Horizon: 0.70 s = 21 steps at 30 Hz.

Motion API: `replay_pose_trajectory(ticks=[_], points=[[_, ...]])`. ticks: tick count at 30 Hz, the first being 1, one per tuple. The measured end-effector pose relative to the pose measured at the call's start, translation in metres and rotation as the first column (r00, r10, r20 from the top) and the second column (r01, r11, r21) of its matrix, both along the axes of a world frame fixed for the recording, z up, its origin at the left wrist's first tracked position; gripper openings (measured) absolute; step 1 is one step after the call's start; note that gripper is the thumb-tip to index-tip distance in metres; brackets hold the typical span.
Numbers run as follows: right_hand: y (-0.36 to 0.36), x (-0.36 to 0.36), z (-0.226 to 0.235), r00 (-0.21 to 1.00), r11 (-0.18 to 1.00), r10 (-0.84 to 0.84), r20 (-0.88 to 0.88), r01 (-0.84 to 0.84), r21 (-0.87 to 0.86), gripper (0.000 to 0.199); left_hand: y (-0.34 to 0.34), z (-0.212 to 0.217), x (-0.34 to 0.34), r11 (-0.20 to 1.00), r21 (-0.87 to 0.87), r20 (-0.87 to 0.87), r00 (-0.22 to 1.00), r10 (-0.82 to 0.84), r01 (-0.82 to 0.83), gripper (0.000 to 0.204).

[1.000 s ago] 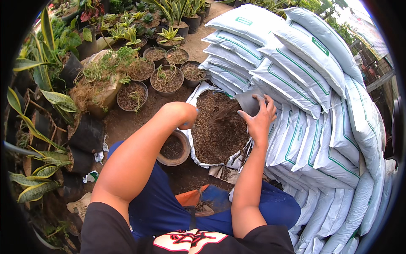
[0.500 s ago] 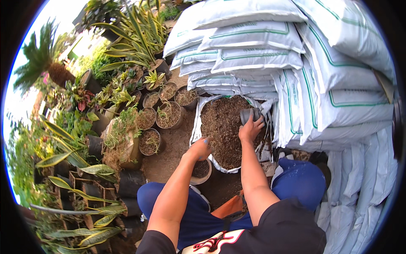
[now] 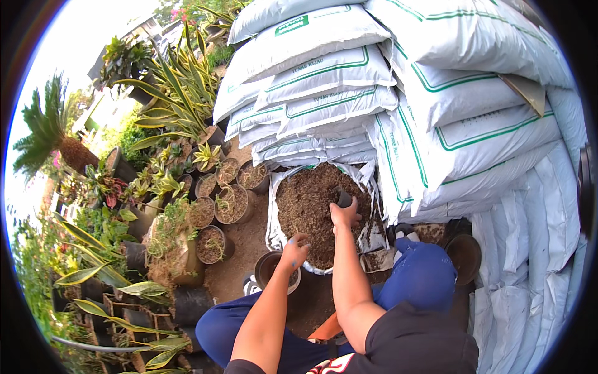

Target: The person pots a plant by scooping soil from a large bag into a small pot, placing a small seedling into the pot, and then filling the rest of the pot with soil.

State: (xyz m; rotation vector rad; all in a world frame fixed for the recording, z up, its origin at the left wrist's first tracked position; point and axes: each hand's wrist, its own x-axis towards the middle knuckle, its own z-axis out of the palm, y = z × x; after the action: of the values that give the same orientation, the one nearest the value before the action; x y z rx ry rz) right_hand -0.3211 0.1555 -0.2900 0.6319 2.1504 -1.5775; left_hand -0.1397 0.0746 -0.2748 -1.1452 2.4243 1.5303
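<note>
My right hand (image 3: pixel 344 215) is closed around a small dark plant pot (image 3: pixel 342 197), tipped low over the brown potting soil (image 3: pixel 308 212). That loose soil fills an opened white sack (image 3: pixel 274 229) in front of me. Near the sack's front edge hovers my left hand (image 3: pixel 296 251), its fingers curled together; whatever they may hold is hidden. Just below it stands a round plant pot (image 3: pixel 266 265) on the ground, partly covered by my left forearm.
Tall stacks of filled white sacks (image 3: pixel 336 75) rise behind and to the right. Several potted plants (image 3: pixel 233 204) line the left, with long striped leaves (image 3: pixel 171 81) beyond. An empty-looking dark pot (image 3: pixel 464 252) sits beside my right knee.
The view has shifted, so the sacks sit further left and lower. My right hand has brought the small pot from the sack's right edge inward over the soil, and its tilt has changed.
</note>
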Motion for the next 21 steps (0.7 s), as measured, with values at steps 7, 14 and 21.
replay_pose_trajectory(ticks=[7, 14, 21], points=[[0.01, -0.012, 0.016, 0.672, 0.922, 0.384, -0.634, -0.314, 0.227, 0.1, 0.001, -0.045, -0.037, 0.837, -0.32, -0.164, 0.897, 0.412, -0.443, 0.044], [0.018, -0.005, 0.093, 0.38, 0.817, 0.546, -0.747, -0.441, 0.372, 0.104, -0.009, -0.052, -0.052, 0.761, 0.051, -0.458, 0.663, 0.593, -0.646, 0.044], [0.021, -0.024, 0.14, 0.235, 0.769, 0.595, -0.769, -0.444, 0.459, 0.106, -0.035, -0.045, -0.06, 0.742, 0.043, -0.42, 0.662, 0.621, -0.669, 0.044]])
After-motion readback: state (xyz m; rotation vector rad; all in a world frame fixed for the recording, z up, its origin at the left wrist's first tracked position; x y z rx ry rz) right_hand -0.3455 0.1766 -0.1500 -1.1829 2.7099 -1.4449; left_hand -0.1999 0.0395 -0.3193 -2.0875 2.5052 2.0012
